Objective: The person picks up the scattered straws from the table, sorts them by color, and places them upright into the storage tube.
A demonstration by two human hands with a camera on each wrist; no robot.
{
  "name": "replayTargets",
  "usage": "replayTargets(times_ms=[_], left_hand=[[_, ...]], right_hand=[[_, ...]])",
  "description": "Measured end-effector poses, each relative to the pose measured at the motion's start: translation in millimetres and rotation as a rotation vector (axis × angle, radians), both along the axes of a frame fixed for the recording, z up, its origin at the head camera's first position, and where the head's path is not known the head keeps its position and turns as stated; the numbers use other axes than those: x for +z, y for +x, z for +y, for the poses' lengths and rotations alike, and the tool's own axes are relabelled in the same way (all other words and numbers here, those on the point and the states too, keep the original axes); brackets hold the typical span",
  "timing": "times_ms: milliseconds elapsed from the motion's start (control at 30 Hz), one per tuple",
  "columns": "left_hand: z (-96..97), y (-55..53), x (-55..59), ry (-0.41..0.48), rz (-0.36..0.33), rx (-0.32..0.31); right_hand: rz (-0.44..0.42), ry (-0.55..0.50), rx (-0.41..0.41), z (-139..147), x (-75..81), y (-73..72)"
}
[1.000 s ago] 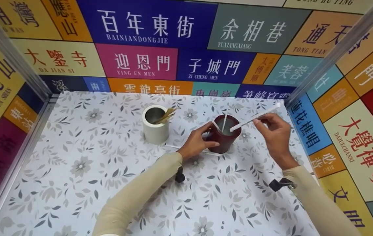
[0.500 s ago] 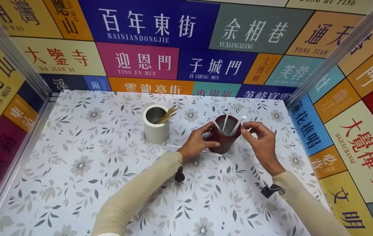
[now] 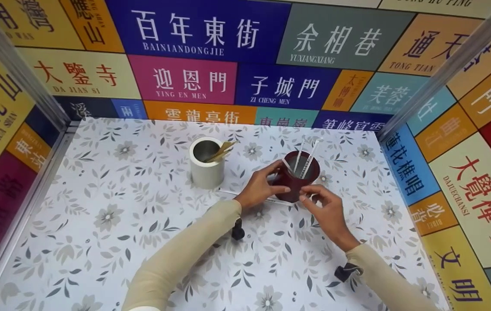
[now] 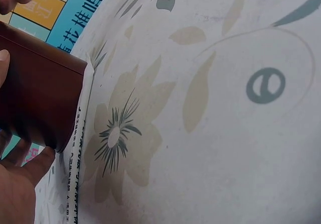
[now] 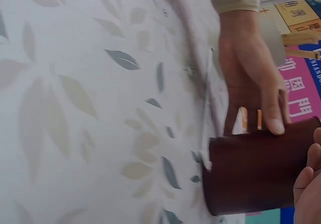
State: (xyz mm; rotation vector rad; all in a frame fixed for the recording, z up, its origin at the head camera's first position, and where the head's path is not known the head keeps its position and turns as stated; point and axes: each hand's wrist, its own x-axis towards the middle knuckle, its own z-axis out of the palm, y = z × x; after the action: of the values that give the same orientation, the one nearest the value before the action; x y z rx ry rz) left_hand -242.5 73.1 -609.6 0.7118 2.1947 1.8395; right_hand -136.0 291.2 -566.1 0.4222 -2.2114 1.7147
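Observation:
My left hand (image 3: pixel 262 185) grips a dark red cup (image 3: pixel 296 185) from its left side, thumb in front. Inside the cup lean a few slim white paper-wrapped sticks (image 3: pixel 308 162), one with dark print. Another white wrapped stick (image 3: pixel 280 201) lies on the table along the cup's near side; the left wrist view shows black print on its wrapper (image 4: pixel 76 148). My right hand (image 3: pixel 325 211) is at the cup's front right, fingers loosely bent with nothing seen between them. In the right wrist view its fingers (image 5: pixel 311 189) overlap the cup's mouth end.
A white cup (image 3: pixel 207 175) with a steel-like inside stands to the left, holding several flat tan wooden pieces (image 3: pixel 220 153). The table wears a leaf-and-flower cloth (image 3: pixel 111 216). Panels with large printed characters (image 3: pixel 180 82) enclose the back and both sides.
My right hand has put a white wrapped stick into the red cup and let it go, then moved down and left to the cup's front. The left hand keeps its grip.

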Motion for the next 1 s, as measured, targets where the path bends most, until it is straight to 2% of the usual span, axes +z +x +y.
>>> replayTargets(times_ms=[200, 367, 533, 733, 1000], left_hand=[[0.3, -1.1, -1.3, -0.005, 0.011, 0.011], [-0.2, -1.2, -1.6, -0.008, 0.012, 0.01], [0.4, -0.6, -1.7, 0.003, 0.01, 0.014], [0.2, -0.4, -1.9, 0.005, 0.019, 0.013], [0.9, -1.2, -2.9, -0.001, 0.024, 0.021]], right_hand=[[-0.085, 0.056, 0.011, -13, -25.7, 5.6], [-0.14, 0.094, 0.001, -18, -44.3, 2.1], [-0.18, 0.099, 0.065, -20, -56.1, -3.9], [-0.121, 0.253, 0.124, -25, -62.9, -13.0], [-0.05, 0.465, 0.131, -33, -66.1, -20.0]])
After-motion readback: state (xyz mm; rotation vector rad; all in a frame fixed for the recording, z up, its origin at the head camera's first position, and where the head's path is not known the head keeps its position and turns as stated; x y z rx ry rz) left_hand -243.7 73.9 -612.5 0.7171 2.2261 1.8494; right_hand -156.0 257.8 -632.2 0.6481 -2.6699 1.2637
